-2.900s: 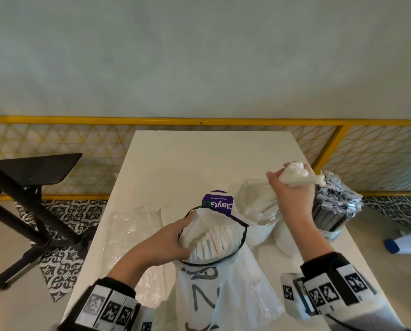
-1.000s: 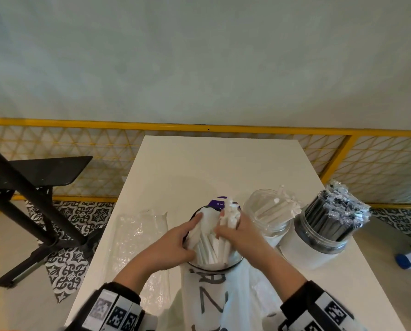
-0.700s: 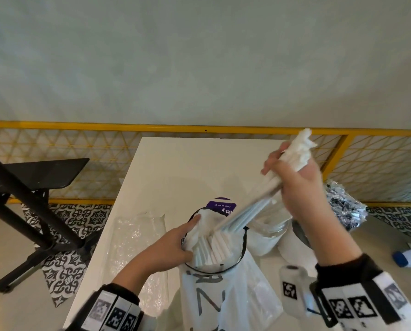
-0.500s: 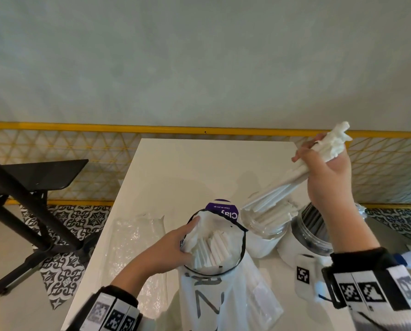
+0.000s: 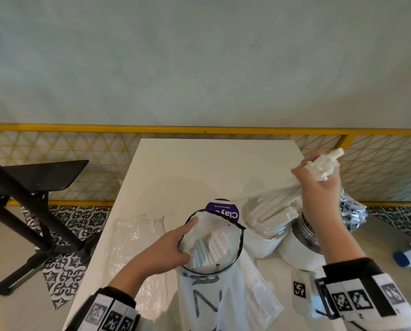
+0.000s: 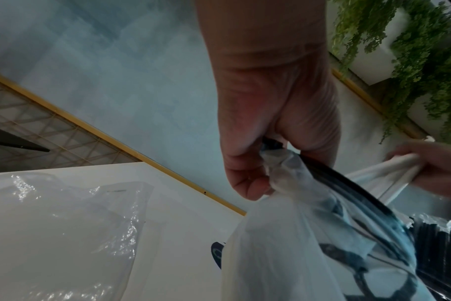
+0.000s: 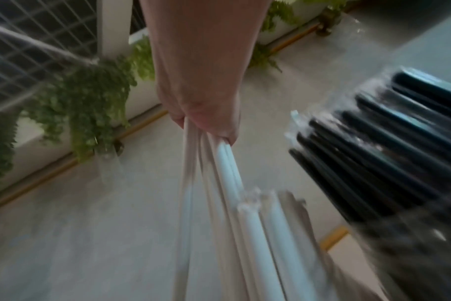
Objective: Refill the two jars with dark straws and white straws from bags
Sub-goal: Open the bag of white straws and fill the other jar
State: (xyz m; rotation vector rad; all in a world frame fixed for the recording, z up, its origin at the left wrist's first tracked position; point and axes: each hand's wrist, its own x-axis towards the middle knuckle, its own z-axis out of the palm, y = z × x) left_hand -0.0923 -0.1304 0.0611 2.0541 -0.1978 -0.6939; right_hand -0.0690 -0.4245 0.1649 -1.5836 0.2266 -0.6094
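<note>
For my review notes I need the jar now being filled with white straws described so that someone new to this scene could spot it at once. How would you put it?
Start at the white table by the yellow railing. Near its right edge two jars stand side by side, right of the open bag that the left hand grips. It is the clear jar nearer the bag, where the right hand lowers white straws; its neighbour holds dark ones.

The white straws [image 5: 275, 203] I grip feel papery, in matt wrappers with crimped ends; the dark straws [image 7: 389, 142] sit in glossy clear film. My bag [image 5: 226, 304] is thin translucent plastic, the jar [image 5: 264, 225] clear plastic, the table [image 5: 199, 168] smooth and matt.
</note>
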